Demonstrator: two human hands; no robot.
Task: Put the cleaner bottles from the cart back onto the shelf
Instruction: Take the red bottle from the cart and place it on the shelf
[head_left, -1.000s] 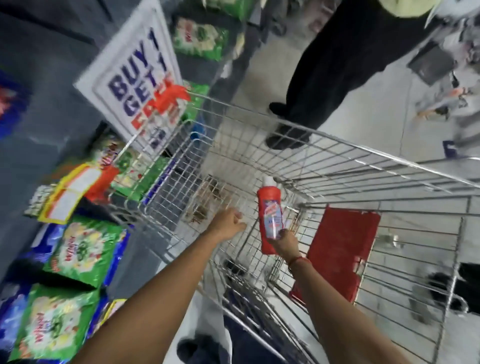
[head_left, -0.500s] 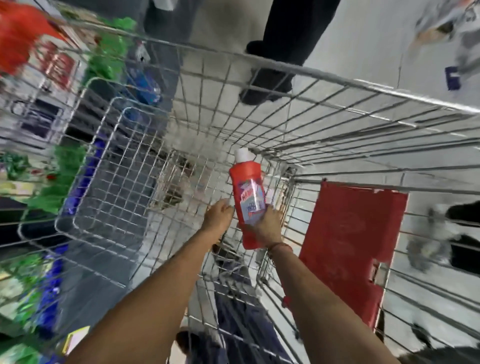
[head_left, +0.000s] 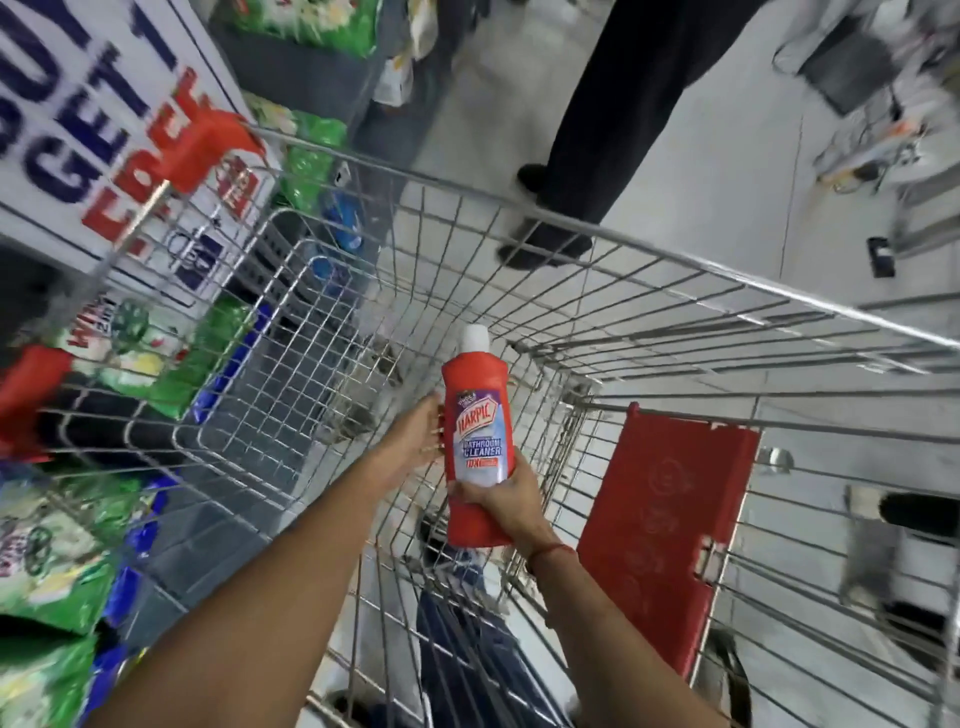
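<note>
Head view, from the left: the shelf (head_left: 62, 545) runs down that edge, crowded with green detergent bags (head_left: 47, 561) under a blurred promotional sign (head_left: 104, 119), and its free slots are cut off. Next comes the wire cart (head_left: 675, 265), whose floor looks bare of other bottles. Above it the left hand (head_left: 415, 441) lies flat with fingers extended against the side of the red cleaner bottle (head_left: 478, 447). The right hand (head_left: 506, 501) is clamped round the bottle's lower body, white cap pointing away, long axis roughly upright. Carrying it leftward to the shelf is probably next.
</note>
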